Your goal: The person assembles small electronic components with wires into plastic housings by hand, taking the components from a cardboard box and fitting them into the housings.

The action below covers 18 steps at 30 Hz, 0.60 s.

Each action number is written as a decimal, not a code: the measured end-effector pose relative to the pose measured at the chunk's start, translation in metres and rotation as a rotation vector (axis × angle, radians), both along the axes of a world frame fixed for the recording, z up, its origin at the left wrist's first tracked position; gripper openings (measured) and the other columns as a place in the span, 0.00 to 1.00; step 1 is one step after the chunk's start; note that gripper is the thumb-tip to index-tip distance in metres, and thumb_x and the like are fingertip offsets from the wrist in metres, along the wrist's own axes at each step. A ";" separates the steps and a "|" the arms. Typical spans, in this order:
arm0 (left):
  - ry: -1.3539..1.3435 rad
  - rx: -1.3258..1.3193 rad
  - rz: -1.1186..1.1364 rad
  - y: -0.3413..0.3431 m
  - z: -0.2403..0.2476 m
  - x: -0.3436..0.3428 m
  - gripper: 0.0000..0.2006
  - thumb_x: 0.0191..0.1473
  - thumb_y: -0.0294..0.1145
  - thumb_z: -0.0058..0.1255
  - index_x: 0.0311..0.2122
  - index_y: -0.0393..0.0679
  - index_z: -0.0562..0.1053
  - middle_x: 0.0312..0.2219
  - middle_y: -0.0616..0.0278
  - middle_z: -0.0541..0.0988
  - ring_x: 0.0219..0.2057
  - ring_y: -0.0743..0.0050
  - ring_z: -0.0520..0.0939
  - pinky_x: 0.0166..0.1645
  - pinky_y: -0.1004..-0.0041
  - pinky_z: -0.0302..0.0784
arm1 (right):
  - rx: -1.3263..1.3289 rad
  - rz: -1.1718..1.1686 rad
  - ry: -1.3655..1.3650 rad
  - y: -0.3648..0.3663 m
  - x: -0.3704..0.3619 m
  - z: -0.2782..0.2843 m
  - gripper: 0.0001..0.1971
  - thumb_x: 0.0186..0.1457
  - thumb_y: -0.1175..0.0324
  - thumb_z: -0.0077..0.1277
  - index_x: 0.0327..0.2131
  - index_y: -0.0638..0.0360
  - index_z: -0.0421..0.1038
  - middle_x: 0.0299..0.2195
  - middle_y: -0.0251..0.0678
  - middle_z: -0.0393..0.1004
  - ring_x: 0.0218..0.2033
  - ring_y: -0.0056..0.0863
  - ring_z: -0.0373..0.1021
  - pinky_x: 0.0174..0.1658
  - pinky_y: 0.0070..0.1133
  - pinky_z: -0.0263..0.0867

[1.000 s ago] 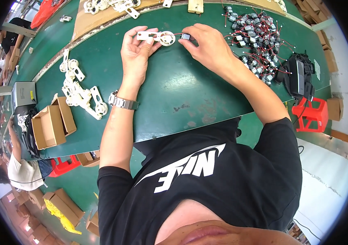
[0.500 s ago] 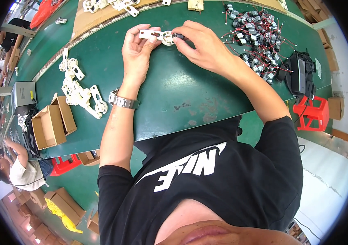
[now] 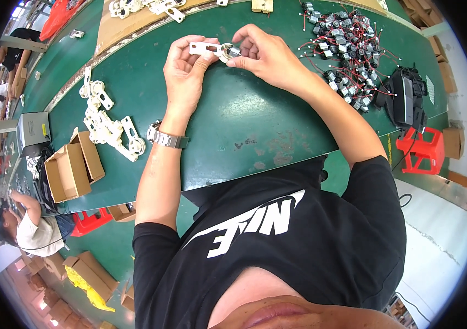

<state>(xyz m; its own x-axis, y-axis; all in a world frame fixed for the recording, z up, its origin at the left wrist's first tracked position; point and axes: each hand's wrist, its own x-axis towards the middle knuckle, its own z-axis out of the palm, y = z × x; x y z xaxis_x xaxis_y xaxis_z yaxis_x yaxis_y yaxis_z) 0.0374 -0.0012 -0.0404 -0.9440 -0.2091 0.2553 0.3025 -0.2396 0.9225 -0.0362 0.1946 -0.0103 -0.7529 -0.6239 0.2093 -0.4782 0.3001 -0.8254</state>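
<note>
My left hand [image 3: 185, 66] is closed on the flat arm of a white plastic bracket [image 3: 198, 48], thumb on top. At the bracket's right end is a ring with a small silver motor [image 3: 234, 51] in it; how deep it sits I cannot tell. My right hand [image 3: 271, 57] is right beside the motor, index finger raised and thumb low near the ring's edge, the fingers apart. More white plastic brackets [image 3: 104, 125] lie on the green table left of my left forearm. Past my right hand is a heap of small motors [image 3: 348, 46] with red and black wires.
An open cardboard box [image 3: 68, 172] stands at the table's left edge, near a grey metal box [image 3: 34, 131]. A black device with straps [image 3: 406, 98] lies at the right, above a red stool [image 3: 422, 151]. Another person [image 3: 36, 233] sits at the far left.
My right hand's index finger has lifted off the motor and its fingers have spread. The motor's silver side now shows at the ring. My left hand keeps its hold.
</note>
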 end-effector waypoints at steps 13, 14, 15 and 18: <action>0.021 -0.169 -0.016 0.001 -0.003 -0.002 0.15 0.62 0.16 0.52 0.53 0.37 0.68 0.49 0.46 0.80 0.51 0.64 0.82 0.57 0.65 0.81 | -0.009 0.220 0.167 0.007 -0.018 -0.009 0.13 0.61 0.65 0.59 0.43 0.64 0.74 0.32 0.41 0.75 0.34 0.36 0.73 0.39 0.30 0.69; 0.016 -0.171 0.004 -0.002 -0.001 0.000 0.15 0.62 0.16 0.52 0.53 0.37 0.68 0.49 0.46 0.80 0.50 0.64 0.82 0.57 0.66 0.81 | 0.033 0.246 0.185 0.004 -0.010 0.001 0.13 0.61 0.63 0.59 0.42 0.63 0.74 0.33 0.44 0.76 0.36 0.44 0.74 0.40 0.34 0.69; -0.004 -0.156 0.009 -0.001 0.000 0.002 0.16 0.61 0.15 0.52 0.53 0.38 0.69 0.49 0.48 0.81 0.50 0.65 0.82 0.56 0.66 0.81 | 0.053 0.243 0.212 0.001 -0.007 0.004 0.13 0.58 0.63 0.61 0.41 0.62 0.75 0.34 0.43 0.73 0.36 0.43 0.73 0.40 0.35 0.69; 0.043 -0.136 0.018 0.005 -0.006 -0.003 0.16 0.58 0.14 0.54 0.51 0.40 0.69 0.44 0.53 0.82 0.47 0.66 0.83 0.53 0.68 0.83 | 0.057 0.166 0.468 0.007 -0.010 0.002 0.13 0.53 0.63 0.64 0.38 0.60 0.77 0.35 0.40 0.71 0.38 0.40 0.71 0.40 0.33 0.68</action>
